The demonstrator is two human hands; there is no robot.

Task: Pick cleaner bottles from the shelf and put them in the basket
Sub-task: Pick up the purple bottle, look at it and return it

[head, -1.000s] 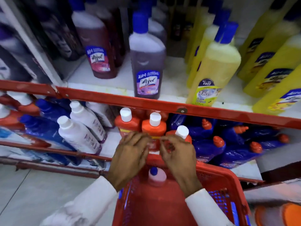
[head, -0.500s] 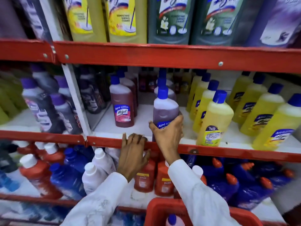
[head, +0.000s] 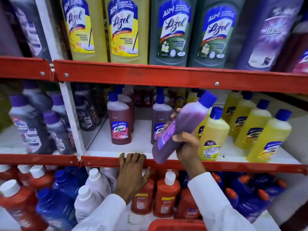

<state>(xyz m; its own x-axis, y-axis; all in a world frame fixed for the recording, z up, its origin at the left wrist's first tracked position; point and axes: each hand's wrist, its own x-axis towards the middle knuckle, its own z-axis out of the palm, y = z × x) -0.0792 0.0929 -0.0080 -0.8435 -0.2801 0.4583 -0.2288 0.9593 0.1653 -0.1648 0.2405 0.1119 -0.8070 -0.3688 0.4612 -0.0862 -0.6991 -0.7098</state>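
Red shelves [head: 166,77] were full of cleaner bottles, and the rim of a red basket [head: 176,225] showed at the bottom edge. The right hand [head: 186,144] was closed around a purple bottle [head: 181,129], tilted with its blue cap up to the right, off the middle shelf. The left hand [head: 133,174] rested with fingers curled over the shelf's red front edge.

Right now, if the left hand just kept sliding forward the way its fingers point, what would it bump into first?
The left hand rests on the red shelf edge, fingers aimed into the shelf. Likely first: the reddish cleaner bottle, though depth is hard to judge.
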